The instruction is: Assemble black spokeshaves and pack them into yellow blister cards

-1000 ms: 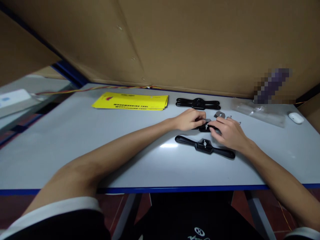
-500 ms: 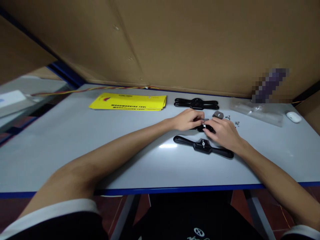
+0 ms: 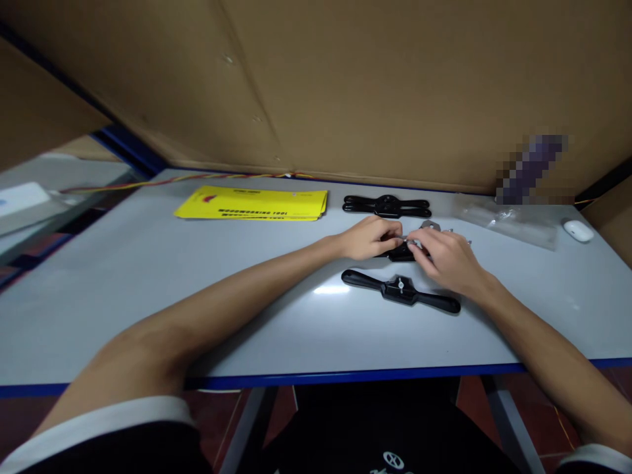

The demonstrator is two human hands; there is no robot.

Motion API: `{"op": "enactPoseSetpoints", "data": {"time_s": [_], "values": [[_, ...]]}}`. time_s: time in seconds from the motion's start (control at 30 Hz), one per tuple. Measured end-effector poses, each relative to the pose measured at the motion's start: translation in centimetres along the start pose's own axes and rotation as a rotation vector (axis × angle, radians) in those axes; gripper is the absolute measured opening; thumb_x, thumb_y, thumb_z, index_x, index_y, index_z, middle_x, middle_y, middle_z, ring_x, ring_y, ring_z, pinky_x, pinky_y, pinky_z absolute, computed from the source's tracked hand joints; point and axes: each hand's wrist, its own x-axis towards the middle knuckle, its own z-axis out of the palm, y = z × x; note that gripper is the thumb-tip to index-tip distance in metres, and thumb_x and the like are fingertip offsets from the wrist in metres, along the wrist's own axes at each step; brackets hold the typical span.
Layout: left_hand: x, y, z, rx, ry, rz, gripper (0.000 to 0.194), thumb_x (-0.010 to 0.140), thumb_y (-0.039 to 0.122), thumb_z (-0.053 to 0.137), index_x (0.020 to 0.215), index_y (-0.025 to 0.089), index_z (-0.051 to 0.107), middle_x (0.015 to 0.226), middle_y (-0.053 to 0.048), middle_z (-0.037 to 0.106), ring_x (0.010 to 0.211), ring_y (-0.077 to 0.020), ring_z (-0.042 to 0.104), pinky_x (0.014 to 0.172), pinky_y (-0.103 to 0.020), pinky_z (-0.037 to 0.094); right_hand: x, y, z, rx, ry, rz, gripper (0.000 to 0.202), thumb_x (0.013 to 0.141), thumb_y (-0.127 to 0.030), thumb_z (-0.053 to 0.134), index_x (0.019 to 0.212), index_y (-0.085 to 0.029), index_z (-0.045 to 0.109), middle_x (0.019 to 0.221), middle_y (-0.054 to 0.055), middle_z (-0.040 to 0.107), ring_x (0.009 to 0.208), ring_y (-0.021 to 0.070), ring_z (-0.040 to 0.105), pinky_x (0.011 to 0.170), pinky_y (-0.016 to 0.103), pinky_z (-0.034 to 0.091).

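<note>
A black spokeshave (image 3: 401, 253) lies between my hands, mostly covered by them. My left hand (image 3: 368, 238) is closed around its left handle. Over the middle of that spokeshave, the thumb and fingertips of my right hand (image 3: 448, 262) are pinched together on a small silver wing screw (image 3: 409, 243), largely hidden by the fingers. Nearer to me lies another black spokeshave (image 3: 399, 289) with a silver wing screw at its centre. A grey metal plate (image 3: 430, 225) shows just behind my right hand, and a loose wing screw (image 3: 469, 242) is partly visible beside it.
Two black spokeshave bodies (image 3: 388, 207) lie together at the back. Yellow printed packets (image 3: 251, 203) are stacked to their left. A clear plastic bag (image 3: 518, 225) and a white case (image 3: 578, 230) lie at the right. A cardboard wall (image 3: 345, 85) rises behind the table.
My right hand has lifted and shifted slightly, its fingertips now drawn together over the wing screw and covering more of the loose screws behind. My left hand stays on the spokeshave.
</note>
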Motion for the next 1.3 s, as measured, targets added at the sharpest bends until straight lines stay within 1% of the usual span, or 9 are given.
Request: {"op": "enactPoseSetpoints", "data": {"time_s": [0.13,0.3,0.4,0.57,0.63,0.77,1.03,1.1,1.3], "values": [[0.0,0.1,0.0,0.011,-0.004,-0.006,0.026,0.094,0.042,0.048,0.082,0.020,0.052,0.061,0.004,0.052,0.056,-0.0137,0.042,0.063,-0.029,0.032,-0.1,2.3,-2.3,-0.083,0.030,0.220,0.021,0.098,-0.027,0.051,0.101,-0.020,0.071,0.088,0.008,0.076,0.072,0.0219,0.062,0.067,0.034,0.034],[0.0,-0.1,0.1,0.023,-0.003,-0.003,0.027,0.095,0.043,0.047,0.081,0.020,0.053,0.061,0.004,0.051,0.057,-0.0138,0.042,0.064,-0.029,0.032,-0.4,5.9,-4.9,-0.280,-0.178,0.538,0.020,0.091,-0.030,0.055,0.096,-0.021,0.072,0.084,0.009,0.074,0.073,0.0242,0.061,0.065,0.034,0.029],[0.0,-0.1,0.1,0.017,0.002,-0.003,0.027,0.095,0.043,0.047,0.081,0.020,0.053,0.062,0.004,0.051,0.057,-0.0139,0.042,0.063,-0.029,0.032,-0.7,7.0,-5.2,-0.310,-0.312,0.611,0.022,0.092,-0.031,0.054,0.098,-0.021,0.073,0.087,0.010,0.075,0.077,0.0261,0.063,0.066,0.035,0.031],[0.0,0.0,0.0,0.009,0.000,0.003,0.026,0.095,0.042,0.048,0.080,0.020,0.052,0.061,0.004,0.050,0.057,-0.0139,0.041,0.063,-0.029,0.032,-1.1,7.7,-4.7,-0.232,-0.422,0.634,0.022,0.091,-0.032,0.054,0.093,-0.023,0.074,0.091,0.010,0.076,0.080,0.0264,0.064,0.068,0.036,0.035],[0.0,0.0,0.0,0.008,0.002,0.006,0.027,0.095,0.042,0.047,0.080,0.021,0.052,0.060,0.004,0.050,0.057,-0.0139,0.041,0.063,-0.029,0.032,-1.1,8.0,-4.6,-0.243,-0.402,0.614,0.026,0.093,-0.033,0.051,0.092,-0.022,0.074,0.088,0.011,0.076,0.079,0.0265,0.064,0.073,0.038,0.037],[0.0,-0.1,0.1,0.006,0.004,0.011,0.027,0.095,0.042,0.048,0.080,0.021,0.052,0.061,0.004,0.051,0.057,-0.0139,0.042,0.063,-0.029,0.032,-1.0,8.4,-4.8,-0.249,-0.252,0.558,0.029,0.095,-0.032,0.046,0.090,-0.022,0.073,0.077,0.007,0.072,0.074,0.0249,0.062,0.085,0.043,0.038],[0.0,-0.2,0.1,0.011,0.009,0.015,0.026,0.095,0.040,0.049,0.080,0.020,0.053,0.061,0.004,0.051,0.057,-0.0137,0.042,0.063,-0.028,0.032,-0.7,7.5,-3.4,-0.008,-0.083,0.524,0.019,0.089,-0.036,0.057,0.086,-0.023,0.071,0.062,0.001,0.059,0.060,0.0206,0.053,0.066,0.035,0.035],[0.0,-0.1,0.1,0.012,0.009,0.015,0.026,0.096,0.040,0.049,0.080,0.020,0.053,0.061,0.004,0.051,0.057,-0.0137,0.042,0.063,-0.028,0.032,-0.8,7.6,-2.9,0.015,-0.054,0.489,0.017,0.089,-0.035,0.057,0.084,-0.023,0.068,0.064,0.002,0.059,0.061,0.0207,0.053,0.067,0.035,0.037],[0.1,-0.1,0.2,0.012,0.014,0.008,0.026,0.095,0.041,0.049,0.080,0.020,0.053,0.061,0.004,0.052,0.056,-0.0136,0.042,0.062,-0.029,0.032,-1.0,8.8,-1.7,-0.003,0.063,0.371,0.015,0.088,-0.034,0.061,0.079,-0.025,0.053,0.090,0.009,0.065,0.080,0.0243,0.058,0.075,0.037,0.042]]}}
